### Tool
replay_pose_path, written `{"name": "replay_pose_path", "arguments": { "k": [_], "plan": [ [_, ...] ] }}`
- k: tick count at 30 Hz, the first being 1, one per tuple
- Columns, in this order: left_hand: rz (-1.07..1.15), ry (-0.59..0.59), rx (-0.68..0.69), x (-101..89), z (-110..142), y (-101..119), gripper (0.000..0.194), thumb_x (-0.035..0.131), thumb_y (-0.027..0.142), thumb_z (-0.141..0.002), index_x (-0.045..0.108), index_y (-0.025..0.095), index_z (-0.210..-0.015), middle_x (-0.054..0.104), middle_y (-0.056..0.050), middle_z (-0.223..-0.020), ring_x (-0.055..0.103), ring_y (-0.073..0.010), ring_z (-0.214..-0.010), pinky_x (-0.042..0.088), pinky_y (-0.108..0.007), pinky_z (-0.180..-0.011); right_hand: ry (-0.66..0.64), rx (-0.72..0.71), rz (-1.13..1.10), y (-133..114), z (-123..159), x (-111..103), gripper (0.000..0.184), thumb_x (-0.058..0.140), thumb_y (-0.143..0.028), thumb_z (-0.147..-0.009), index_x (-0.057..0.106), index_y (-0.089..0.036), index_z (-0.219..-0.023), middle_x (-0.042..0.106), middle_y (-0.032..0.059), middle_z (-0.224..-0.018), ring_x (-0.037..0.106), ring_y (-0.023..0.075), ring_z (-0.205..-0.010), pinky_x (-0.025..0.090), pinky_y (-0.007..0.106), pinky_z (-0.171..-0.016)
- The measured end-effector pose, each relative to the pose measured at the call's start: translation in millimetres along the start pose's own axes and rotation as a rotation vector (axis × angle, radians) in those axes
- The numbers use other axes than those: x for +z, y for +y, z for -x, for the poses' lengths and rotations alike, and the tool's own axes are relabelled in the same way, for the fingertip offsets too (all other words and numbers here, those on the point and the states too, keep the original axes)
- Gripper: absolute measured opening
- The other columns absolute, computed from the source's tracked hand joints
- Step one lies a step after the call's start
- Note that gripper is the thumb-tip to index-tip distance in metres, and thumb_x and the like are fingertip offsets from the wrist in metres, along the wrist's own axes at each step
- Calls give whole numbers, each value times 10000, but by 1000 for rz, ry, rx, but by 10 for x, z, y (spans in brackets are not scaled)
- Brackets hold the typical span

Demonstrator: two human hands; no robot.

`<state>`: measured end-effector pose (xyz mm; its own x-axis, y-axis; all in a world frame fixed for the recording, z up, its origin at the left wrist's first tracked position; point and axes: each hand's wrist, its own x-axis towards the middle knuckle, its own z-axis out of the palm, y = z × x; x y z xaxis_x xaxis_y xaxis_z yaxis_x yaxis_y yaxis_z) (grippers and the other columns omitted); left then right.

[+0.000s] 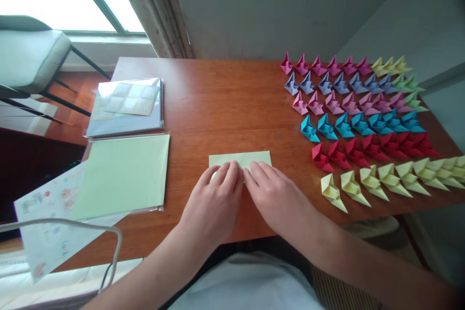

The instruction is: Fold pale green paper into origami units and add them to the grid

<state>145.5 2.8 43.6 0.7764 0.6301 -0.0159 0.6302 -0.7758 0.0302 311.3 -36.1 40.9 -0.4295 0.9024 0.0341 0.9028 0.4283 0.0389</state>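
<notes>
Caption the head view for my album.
Left hand and right hand on pale green paper beside rows of colourful origami.

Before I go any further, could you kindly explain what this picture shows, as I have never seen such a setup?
Certainly. There is no machine here, only a person's bare left hand and right hand. The single picture comes from a camera worn on the head, looking forward and down. Both hands have their fingers on a pale green piece of paper on a wooden table; whether they pinch or just press it, I cannot tell. To the right stand rows of small folded paper shapes in several colours. To the left lie a stack of green paper and a clear-wrapped packet.
</notes>
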Motion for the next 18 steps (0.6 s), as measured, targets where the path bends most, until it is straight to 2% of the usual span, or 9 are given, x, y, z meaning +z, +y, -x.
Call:
{"name": "replay_pose_path", "arguments": {
  "k": [2,4,7,9,14,18],
  "plan": [
    [-44,13,33,33,97,73,475,447,242,-964,581,32,-1368,547,-219,-1474,549,-337,-1338,430,-459,-1117,8,-36,72,-73,67,33,455,493,-61,-895,588,37,-1329,630,266,-1315,621,349,-1187,551,452,-998],
    [-70,-5,42,63,153,126,636,442,448,-985,526,-6,-1422,480,-264,-1516,473,-381,-1407,382,-485,-1160,-13,-52,121,-128,111,68,508,501,-86,-891,537,86,-1367,570,317,-1388,572,384,-1280,505,487,-1073],
    [-96,-63,49,83,171,176,988,423,742,-894,454,-68,-1458,402,-329,-1532,380,-439,-1453,324,-523,-1198,-62,-27,145,-191,151,109,568,488,-82,-874,483,110,-1409,512,335,-1446,500,403,-1367,423,522,-1154],
    [-120,-125,58,80,161,202,1157,431,852,-803,400,-83,-1484,343,-351,-1550,320,-462,-1473,289,-544,-1214,-80,-11,147,-227,175,136,597,472,-70,-857,467,110,-1426,488,326,-1473,457,408,-1405,363,530,-1196],
    [-206,-271,69,49,125,265,1418,554,946,-586,304,-88,-1523,243,-376,-1580,230,-500,-1492,225,-566,-1236,-79,-22,205,-283,214,222,617,391,-59,-841,470,96,-1432,475,301,-1497,417,412,-1434,288,569,-1221],
    [-219,-306,72,35,93,290,1469,620,928,-539,281,-114,-1518,223,-404,-1572,214,-526,-1487,215,-585,-1233,-46,-14,192,-253,254,277,606,350,-61,-859,495,42,-1438,487,260,-1505,405,381,-1450,268,565,-1229]
  ]
}}
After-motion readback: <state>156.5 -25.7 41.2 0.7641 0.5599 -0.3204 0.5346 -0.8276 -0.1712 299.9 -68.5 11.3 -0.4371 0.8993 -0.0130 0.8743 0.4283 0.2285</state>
